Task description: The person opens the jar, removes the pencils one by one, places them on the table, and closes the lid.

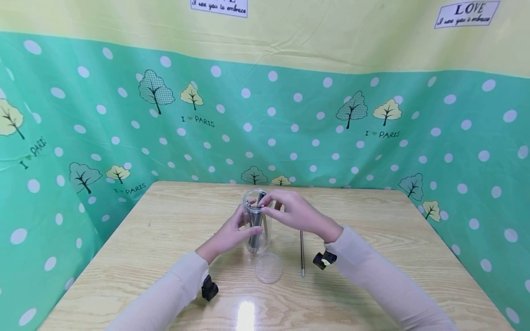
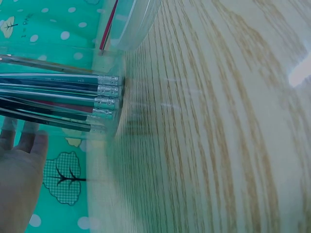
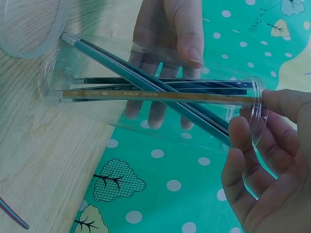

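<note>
A clear round jar (image 1: 267, 232) holds several pencils (image 3: 160, 95), mostly dark, one yellowish. My left hand (image 1: 232, 232) grips the jar from its left side, its fingers behind the wall and the thumb across the front. At the mouth, my right hand (image 1: 291, 211) has bent fingers and thumb close together, right at the rim and the pencils' upper ends; I cannot tell whether it pinches a pencil. Metal eraser ends (image 2: 107, 102) sit near the jar's bottom. In the right wrist view the pencils cross inside, and fingers (image 3: 238, 128) overlap the rim.
A single dark pencil (image 1: 302, 255) lies on the wooden table (image 1: 174, 257), right of the jar. A clear round lid (image 1: 268, 268) lies in front of the jar. Behind the table hangs a green dotted cloth (image 1: 285, 110). Both wrists wear small black cameras (image 1: 209, 288).
</note>
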Demonstrator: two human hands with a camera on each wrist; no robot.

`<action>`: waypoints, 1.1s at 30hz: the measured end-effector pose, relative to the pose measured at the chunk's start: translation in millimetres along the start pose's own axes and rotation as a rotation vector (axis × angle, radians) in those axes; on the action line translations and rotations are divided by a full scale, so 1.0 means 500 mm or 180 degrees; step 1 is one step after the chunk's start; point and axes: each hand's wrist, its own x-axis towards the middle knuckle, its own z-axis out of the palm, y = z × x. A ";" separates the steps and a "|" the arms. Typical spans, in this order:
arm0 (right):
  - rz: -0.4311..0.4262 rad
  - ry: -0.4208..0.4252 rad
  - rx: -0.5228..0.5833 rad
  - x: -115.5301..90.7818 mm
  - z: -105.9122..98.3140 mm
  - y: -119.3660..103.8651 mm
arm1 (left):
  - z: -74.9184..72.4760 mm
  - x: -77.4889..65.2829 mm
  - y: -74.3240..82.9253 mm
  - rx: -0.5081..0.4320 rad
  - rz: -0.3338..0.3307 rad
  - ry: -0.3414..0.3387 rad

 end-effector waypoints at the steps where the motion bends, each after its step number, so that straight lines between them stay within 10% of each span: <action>1: -0.0008 0.0010 0.0005 0.001 -0.001 -0.001 | -0.001 0.000 -0.001 0.0001 -0.0006 0.0004; 33: -0.0335 0.0977 0.0014 0.007 -0.087 -0.062 | 0.002 -0.004 0.010 -0.0013 -0.0160 0.0073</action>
